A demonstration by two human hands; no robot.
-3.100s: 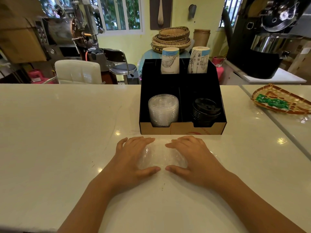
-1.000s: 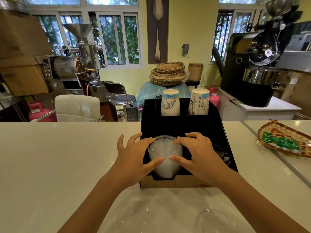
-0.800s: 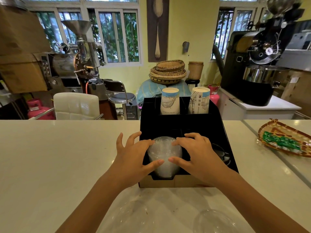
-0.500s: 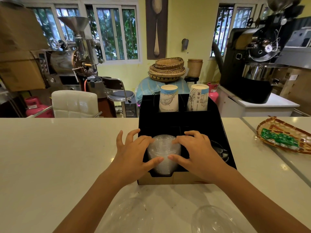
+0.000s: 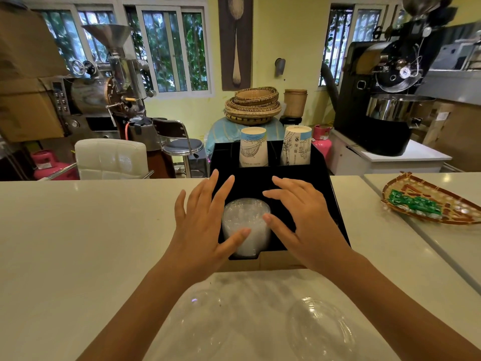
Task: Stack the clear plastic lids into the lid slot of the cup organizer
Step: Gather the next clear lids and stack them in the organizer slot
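Observation:
A black cup organizer [image 5: 335,204] stands on the white counter. Its front left slot holds a stack of clear plastic lids [image 5: 246,225]. My left hand [image 5: 203,230] hovers just left of the stack, fingers spread, thumb tip resting on the stack's front. My right hand [image 5: 304,225] is on the right side, fingers apart, thumb tip touching the stack's edge. Neither hand grips anything. Two loose clear lids lie on the counter near me, one [image 5: 200,316] under my left forearm and one [image 5: 320,327] beside my right forearm.
Two paper cup stacks [image 5: 253,149] [image 5: 296,147] stand in the organizer's back slots. A woven tray [image 5: 429,201] with green packets lies on the counter at right. Behind the counter are a white chair [image 5: 112,158] and roasting machines.
Both hands have let go of the lid stack in the slot and opened, fingers lifting and spreading outward. Earlier they carried lids from the counter into the slot.

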